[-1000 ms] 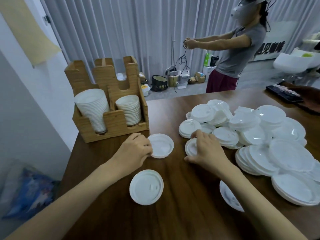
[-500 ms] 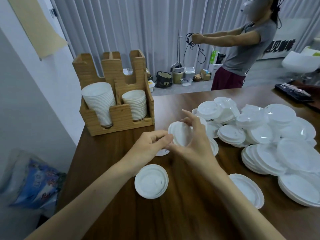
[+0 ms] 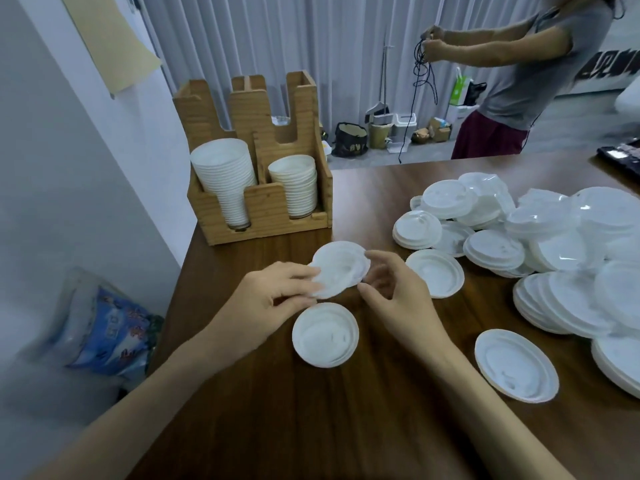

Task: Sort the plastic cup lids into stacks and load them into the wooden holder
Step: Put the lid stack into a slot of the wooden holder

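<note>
My left hand [image 3: 273, 296] pinches the left edge of a small stack of white lids [image 3: 341, 268], held just above the table. My right hand [image 3: 398, 296] curls at the stack's right edge, index fingertip and thumb on its rim. Below my hands a single lid [image 3: 325, 336] lies flat. At the table's back left corner stands the wooden holder [image 3: 263, 206], holding a tall stack of wide lids [image 3: 221, 168] in its left slot and a shorter stack [image 3: 294, 181] in its right. A big loose pile of lids [image 3: 554, 237] covers the right side.
Two more lids lie apart from the pile, one [image 3: 434, 273] by my right hand and one [image 3: 516, 365] nearer the front. A person [image 3: 519, 81] handles a black cord beyond the table. A blue bag [image 3: 110, 334] sits on the floor at left, beside a wall.
My hands came off the table, each with a lid, and brought them together. The joined lids now sit tilted in my left hand's pinch, slightly nearer me.
</note>
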